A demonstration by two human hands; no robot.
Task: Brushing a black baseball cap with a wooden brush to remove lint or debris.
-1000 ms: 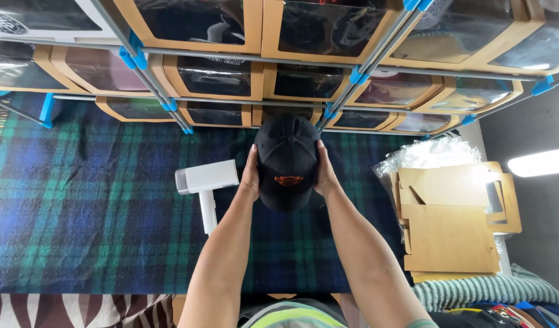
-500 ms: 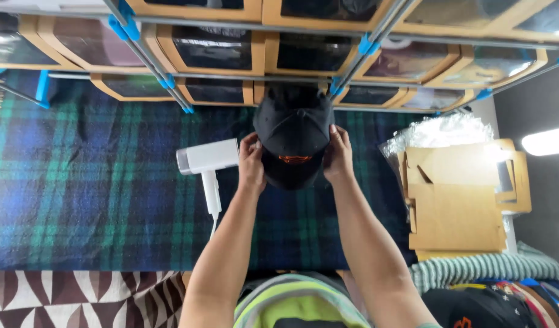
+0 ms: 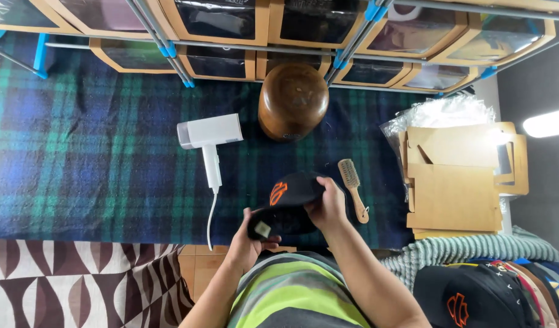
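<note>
Even, fairly bright indoor light; a strip lamp (image 3: 549, 123) at the right edge glares white. Shadows stay soft. Shelf lines (image 3: 352, 36) bow at the far edge, perhaps lens distortion. Focus is sharp throughout.

The cap (image 3: 290, 203) is matt black cloth with a stitched orange emblem. Under it lies a woollen-looking plaid blanket (image 3: 85, 158) — soft, slightly fuzzy, dark blue and green. The rounded hat block (image 3: 293, 100) is polished brown wood with a gentle sheen. The hair dryer (image 3: 208, 135) is smooth white plastic, matt. The brush (image 3: 352, 185) has a pale wooden handle and bristles. Flat cardboard sheets (image 3: 455, 182) look dull and dry — crinkled clear plastic film (image 3: 437, 112) glints behind them.
</note>
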